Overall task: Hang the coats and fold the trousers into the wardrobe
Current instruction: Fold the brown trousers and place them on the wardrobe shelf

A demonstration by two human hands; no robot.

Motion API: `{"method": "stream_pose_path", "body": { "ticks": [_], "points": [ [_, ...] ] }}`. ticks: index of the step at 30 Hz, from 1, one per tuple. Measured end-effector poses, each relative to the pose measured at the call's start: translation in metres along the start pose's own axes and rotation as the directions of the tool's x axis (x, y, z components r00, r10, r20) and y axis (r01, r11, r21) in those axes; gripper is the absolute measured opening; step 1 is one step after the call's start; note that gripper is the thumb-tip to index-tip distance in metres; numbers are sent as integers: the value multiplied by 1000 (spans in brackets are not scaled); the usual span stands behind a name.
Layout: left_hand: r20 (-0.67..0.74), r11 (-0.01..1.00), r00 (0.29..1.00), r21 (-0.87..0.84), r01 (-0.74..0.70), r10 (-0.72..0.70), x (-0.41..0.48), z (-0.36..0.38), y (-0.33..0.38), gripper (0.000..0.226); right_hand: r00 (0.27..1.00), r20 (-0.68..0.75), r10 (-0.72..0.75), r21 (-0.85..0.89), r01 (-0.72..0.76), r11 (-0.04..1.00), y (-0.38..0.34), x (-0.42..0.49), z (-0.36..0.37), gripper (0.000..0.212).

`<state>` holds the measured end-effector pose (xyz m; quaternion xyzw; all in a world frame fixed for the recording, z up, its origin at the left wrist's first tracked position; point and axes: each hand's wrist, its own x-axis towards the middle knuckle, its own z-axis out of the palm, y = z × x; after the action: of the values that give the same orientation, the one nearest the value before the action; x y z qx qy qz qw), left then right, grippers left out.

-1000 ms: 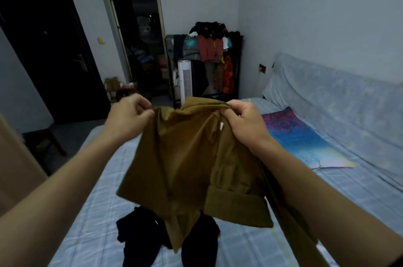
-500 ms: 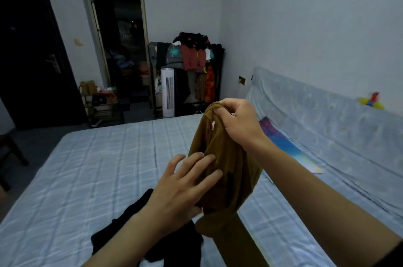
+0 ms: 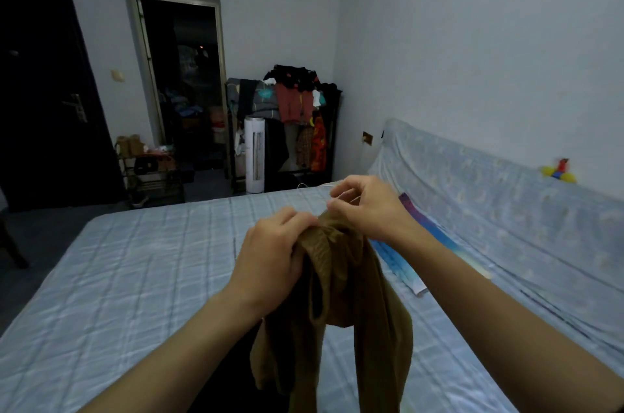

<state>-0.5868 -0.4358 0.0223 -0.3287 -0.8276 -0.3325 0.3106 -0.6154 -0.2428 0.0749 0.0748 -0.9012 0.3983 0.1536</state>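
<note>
- Brown garment point(image 3: 368, 328) hangs bunched at lower centre, over the bed point(image 3: 135, 277). The left hand point(image 3: 270, 254) clutches its gathered top and the right hand point(image 3: 368, 206) pinches the upper edge.
- The light pinch could slip, probably dropping the twisted cloth onto the dark clothing point(image 3: 229, 379) below.
- Room to spread it lies on the sheet at left; a colourful mat point(image 3: 422, 243) crowds the right.

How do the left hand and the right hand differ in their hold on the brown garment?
The left hand grips the bunched brown garment with the whole fist; the right hand only pinches at its top edge with the fingertips. The left hand is lower and nearer; the right hand is higher and farther. Both hold it above the bed.
</note>
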Motion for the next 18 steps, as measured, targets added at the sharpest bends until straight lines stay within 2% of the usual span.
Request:
{"method": "stream_pose_path", "body": {
  "ticks": [3, 6, 9, 11, 13, 17, 18],
  "points": [
    [-12, 987, 988, -60, 151, -152, 21, -14, 1, 17, 999, 48, -25, 68, 22, 997, -6, -12, 3, 16],
    [-6, 974, 974, 10, 227, -226, 41, -27, -2, 15, 989, 126, -78, 173, 56, 983, -20, -29, 7, 21],
    [39, 945, 945, 68, 320, -323, 58, -39, -3, 15, 964, 235, -125, 195, 79, 977, -36, -48, 13, 33],
    [54, 930, 932, 106, 352, -359, 65, -44, -2, 16, 957, 244, -157, 166, 118, 979, -48, -57, 16, 42],
    [40, 922, 926, 121, 367, -374, 69, -46, -1, 15, 965, 195, -178, 104, 160, 982, -55, -60, 24, 43],
    [27, 932, 938, 125, 339, -345, 70, -51, -1, 18, 966, -23, -258, -72, 255, 964, -53, -50, 45, 12],
    [34, 937, 942, 118, 328, -334, 67, -54, -3, 21, 961, -69, -267, -115, 259, 959, -52, -48, 47, 13]
  ]
}}
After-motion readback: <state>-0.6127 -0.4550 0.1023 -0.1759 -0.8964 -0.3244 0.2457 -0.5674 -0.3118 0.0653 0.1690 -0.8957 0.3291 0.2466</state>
